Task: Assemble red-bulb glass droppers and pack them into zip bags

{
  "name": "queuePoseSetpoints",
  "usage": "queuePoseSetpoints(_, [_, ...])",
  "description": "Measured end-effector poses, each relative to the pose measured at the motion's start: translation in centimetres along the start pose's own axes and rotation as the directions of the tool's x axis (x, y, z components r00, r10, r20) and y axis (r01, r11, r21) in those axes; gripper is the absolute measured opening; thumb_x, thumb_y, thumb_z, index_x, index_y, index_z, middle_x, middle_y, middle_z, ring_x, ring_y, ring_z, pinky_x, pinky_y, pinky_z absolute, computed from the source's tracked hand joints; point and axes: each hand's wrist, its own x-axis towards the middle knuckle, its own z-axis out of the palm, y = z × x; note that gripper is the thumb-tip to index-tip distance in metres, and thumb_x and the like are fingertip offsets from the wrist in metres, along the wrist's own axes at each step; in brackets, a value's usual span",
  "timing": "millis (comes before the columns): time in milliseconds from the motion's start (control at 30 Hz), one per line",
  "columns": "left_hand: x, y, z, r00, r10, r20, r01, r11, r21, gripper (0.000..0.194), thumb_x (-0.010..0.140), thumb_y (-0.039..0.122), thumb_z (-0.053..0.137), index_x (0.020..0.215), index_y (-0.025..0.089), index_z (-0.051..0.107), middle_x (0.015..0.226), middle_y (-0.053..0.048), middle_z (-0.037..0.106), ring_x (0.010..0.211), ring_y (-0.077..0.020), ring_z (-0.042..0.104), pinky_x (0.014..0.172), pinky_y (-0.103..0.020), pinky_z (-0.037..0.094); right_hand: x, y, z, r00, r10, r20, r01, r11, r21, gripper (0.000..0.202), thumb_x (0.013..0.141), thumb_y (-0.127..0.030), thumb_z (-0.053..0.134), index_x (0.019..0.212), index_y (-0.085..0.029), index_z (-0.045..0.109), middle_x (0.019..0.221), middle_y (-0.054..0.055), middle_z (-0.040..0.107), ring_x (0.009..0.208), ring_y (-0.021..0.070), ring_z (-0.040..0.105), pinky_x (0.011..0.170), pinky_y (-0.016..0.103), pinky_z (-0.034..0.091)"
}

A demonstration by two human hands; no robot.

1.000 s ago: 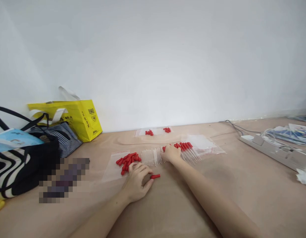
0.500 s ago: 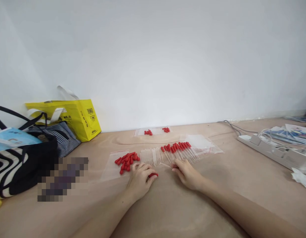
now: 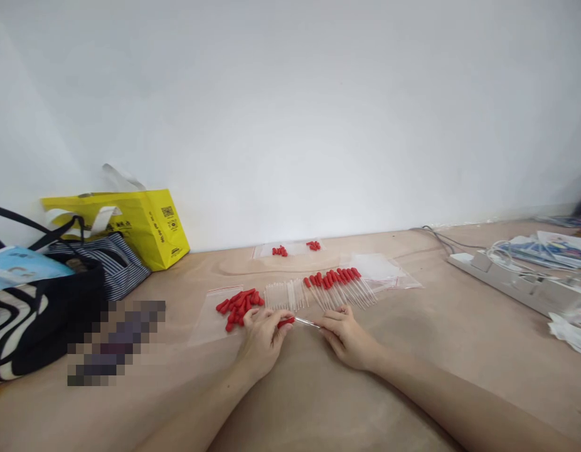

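Between its thumb and fingers my left hand pinches a red rubber bulb. My right hand grips a thin clear tube, whose left end meets the open end of the bulb. Behind my left hand, a pile of red bulbs lies on a clear plastic bag. Bare clear tubes lie in a row just beyond my hands. To their right is a row of tubes with red bulbs on their ends.
Near the wall lies another bag with small red bulbs. Flat clear bags lie behind the capped tubes. A yellow bag and a black striped bag stand left. A white power strip with cables and papers are right.
My two hands have come together, and the tube in my right hand now meets the red bulb in my left. The camera view has shifted slightly.
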Motion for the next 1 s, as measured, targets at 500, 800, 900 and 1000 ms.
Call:
queuePoseSetpoints(500, [0.0,0.3,0.1,0.999,0.026,-0.036,-0.027,0.999,-0.04,0.015,0.083,0.029,0.045,0.081,0.024,0.06,0.074,0.003,0.065,0.074,-0.0166,0.056,0.083,-0.041,0.022,0.2,0.6,1.0,0.989,-0.119,-0.086,0.113,0.991,-0.072,0.03,0.084,-0.013,0.037,0.107,-0.02,0.056,0.073,0.002,0.056,0.067,0.0123,0.047,0.068,0.028,0.024])
queuePoseSetpoints(800, [0.0,0.7,-0.2,0.991,0.13,0.006,-0.13,0.991,-0.021,0.017,0.084,0.027,0.043,0.079,0.023,0.058,0.064,0.003,0.06,0.07,-0.0151,0.054,0.085,-0.043,0.019,0.6,1.5,0.5,0.951,-0.285,-0.122,0.251,0.939,-0.237,0.041,0.074,-0.001,0.034,0.102,-0.019,0.057,0.066,0.0,0.051,0.062,0.0114,0.042,0.065,0.029,0.019])
queuePoseSetpoints(900, [-0.1,0.6,-0.1,0.985,0.171,0.014,-0.171,0.985,-0.01,0.016,0.085,0.026,0.043,0.078,0.022,0.057,0.062,0.004,0.058,0.068,-0.0146,0.053,0.086,-0.044,0.018,0.7,1.4,0.5,0.943,-0.309,-0.126,0.268,0.926,-0.267,0.035,0.073,-0.001,0.036,0.092,-0.019,0.059,0.065,0.0,0.05,0.062,0.0117,0.042,0.064,0.029,0.017])
queuePoseSetpoints(1000, [-0.1,0.6,0.0,0.982,0.188,-0.003,-0.188,0.982,-0.006,0.015,0.084,0.025,0.043,0.078,0.022,0.057,0.061,0.004,0.058,0.067,-0.0142,0.053,0.086,-0.044,0.018,0.6,1.2,0.6,0.949,-0.287,-0.128,0.25,0.936,-0.246,0.033,0.071,-0.001,0.036,0.088,-0.018,0.059,0.065,0.0,0.05,0.062,0.0117,0.042,0.064,0.029,0.017])
